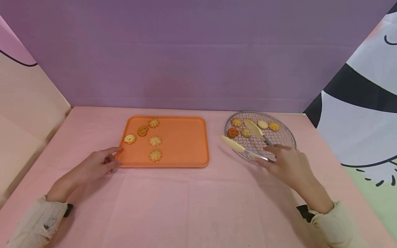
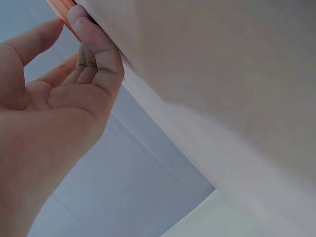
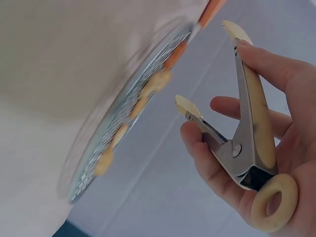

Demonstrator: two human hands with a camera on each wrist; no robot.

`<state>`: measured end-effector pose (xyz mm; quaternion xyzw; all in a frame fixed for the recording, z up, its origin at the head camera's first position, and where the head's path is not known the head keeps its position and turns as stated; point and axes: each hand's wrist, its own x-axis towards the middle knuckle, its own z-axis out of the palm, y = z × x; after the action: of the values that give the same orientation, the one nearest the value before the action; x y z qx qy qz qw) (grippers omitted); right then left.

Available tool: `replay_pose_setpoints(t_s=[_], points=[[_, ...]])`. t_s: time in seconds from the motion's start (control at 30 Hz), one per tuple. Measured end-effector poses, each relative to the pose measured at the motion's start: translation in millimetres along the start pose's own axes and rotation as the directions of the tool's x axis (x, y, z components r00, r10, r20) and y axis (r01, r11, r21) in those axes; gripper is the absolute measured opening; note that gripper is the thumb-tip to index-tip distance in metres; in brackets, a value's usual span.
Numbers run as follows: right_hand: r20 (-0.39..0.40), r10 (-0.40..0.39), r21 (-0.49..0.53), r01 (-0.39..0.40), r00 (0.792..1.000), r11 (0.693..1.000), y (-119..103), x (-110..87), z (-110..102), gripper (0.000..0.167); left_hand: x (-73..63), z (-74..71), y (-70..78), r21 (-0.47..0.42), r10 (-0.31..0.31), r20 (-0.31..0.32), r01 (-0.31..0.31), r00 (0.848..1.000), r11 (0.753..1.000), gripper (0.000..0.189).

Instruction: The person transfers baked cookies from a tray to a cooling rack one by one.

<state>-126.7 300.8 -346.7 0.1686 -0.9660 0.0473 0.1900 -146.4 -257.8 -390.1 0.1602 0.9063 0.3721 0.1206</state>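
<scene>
My left hand [image 1: 96, 164] is at the near left corner of an orange tray [image 1: 183, 141], thumb and index fingertips touching its rim. On the tray's left side lie several cookies, among them a fluted one [image 1: 155, 155] and a pretzel-shaped one [image 1: 142, 131]. With my right hand [image 1: 289, 165] I grip metal tongs [image 3: 247, 108] with cream tips and a ring at the handle end. Their two arms are spread, nothing between the tips, over a round wire rack [image 1: 282, 141]. The rack bears several cookies, including a reddish-brown pretzel-shaped one [image 1: 233, 132] and a pale oval one [image 1: 262, 124].
A pink cloth [image 1: 186, 203] covers the table. Behind it rises a purple backdrop [image 1: 192, 62], with a printed panel [image 1: 366, 103] along the right side. The tray and the rack stand side by side with a gap of pink cloth between them.
</scene>
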Motion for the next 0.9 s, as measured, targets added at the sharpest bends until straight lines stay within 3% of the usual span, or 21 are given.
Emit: replay_pose_setpoints(t_s=[0.13,0.27,0.5,0.9], points=[[-0.081,-0.090,0.049,0.094,0.993,0.994,-17.6,-1.8,-0.9,0.048,1.7,1.4,-0.7,0.005,-0.003,0.000,0.003,1.000,1.000,0.054],[-0.116,-0.123,0.112,0.136,0.986,0.984,-34.7,-5.5,-3.3,0.049,2.0,2.4,-0.6,0.006,-0.008,-0.001,0.008,1.000,1.000,0.054],[-0.063,-0.167,0.144,0.174,0.984,0.974,-62.6,-7.1,-0.1,0.052,1.4,1.2,-0.8,0.012,0.001,-0.009,-0.001,1.000,1.000,0.054],[-0.070,-0.335,0.105,0.341,0.940,0.934,-98.1,17.3,16.0,0.061,2.7,-1.9,-4.9,-0.010,0.007,0.012,-0.007,1.000,1.000,0.055]])
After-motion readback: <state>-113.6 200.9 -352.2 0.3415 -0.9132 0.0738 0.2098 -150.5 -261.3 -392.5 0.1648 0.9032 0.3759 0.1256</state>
